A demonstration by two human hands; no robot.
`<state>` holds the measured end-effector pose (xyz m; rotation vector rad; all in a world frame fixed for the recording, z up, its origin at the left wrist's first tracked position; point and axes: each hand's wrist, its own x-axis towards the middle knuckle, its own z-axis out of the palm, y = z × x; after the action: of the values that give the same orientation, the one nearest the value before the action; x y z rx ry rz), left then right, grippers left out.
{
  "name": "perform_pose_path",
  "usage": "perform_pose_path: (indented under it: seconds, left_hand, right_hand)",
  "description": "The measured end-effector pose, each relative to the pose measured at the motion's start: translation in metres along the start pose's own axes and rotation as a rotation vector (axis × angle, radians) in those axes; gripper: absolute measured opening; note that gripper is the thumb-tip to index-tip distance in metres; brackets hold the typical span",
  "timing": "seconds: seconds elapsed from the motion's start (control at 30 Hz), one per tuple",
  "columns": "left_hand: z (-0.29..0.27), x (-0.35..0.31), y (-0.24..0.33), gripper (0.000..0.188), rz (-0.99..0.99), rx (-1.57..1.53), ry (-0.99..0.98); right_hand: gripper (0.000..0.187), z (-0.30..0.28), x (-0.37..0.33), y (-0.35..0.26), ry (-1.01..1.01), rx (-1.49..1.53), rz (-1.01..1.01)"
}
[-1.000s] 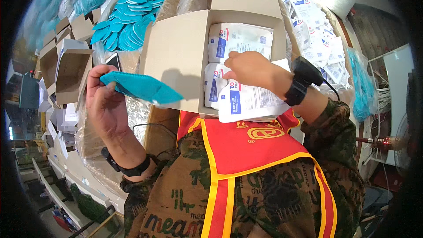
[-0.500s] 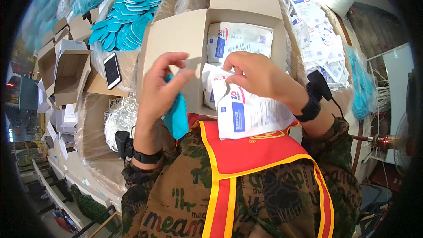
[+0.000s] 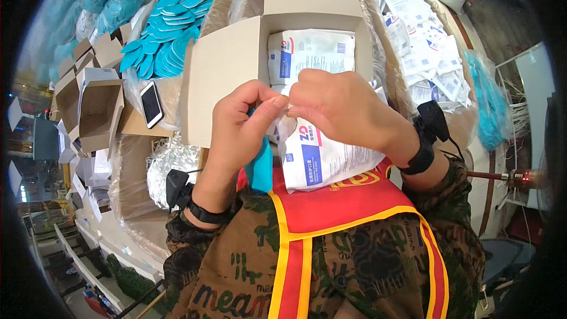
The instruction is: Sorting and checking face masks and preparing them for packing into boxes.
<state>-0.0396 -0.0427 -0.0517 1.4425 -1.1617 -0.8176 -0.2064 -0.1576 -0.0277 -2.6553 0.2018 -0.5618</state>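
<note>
1. The left hand (image 3: 239,124), just brought to centre frame, pinched thumb to forefinger, the teal pad (image 3: 260,168) tucked beneath it.
2. The right hand (image 3: 339,106), fingers curled closed, gripped the white pouch (image 3: 333,156) near its top; both hands apparently now worked there.
3. Beyond, the open carton (image 3: 221,77) held another pouch (image 3: 319,50).

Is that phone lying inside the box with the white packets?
No, the phone lies outside the box, to the left of its big open side flap.
</note>
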Motion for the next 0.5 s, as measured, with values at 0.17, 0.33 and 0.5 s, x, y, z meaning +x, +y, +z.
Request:
perform_pose_path:
  seconds: [0.17, 0.33, 0.5]
  left_hand:
    - [0.004, 0.003, 0.003, 0.012, -0.052, -0.242, 0.028]
    - [-0.022, 0.039, -0.033, 0.012, -0.121, -0.223, 0.186]
    - [-0.060, 0.053, -0.065, 0.013, -0.090, 0.392, 0.240]
  right_hand:
    - [0.011, -0.010, -0.002, -0.018, 0.034, -0.201, -0.109]
    - [0.008, -0.020, -0.017, -0.044, -0.065, -0.082, -0.246]
    - [0.008, -0.047, -0.033, -0.055, 0.016, -0.052, -0.205]
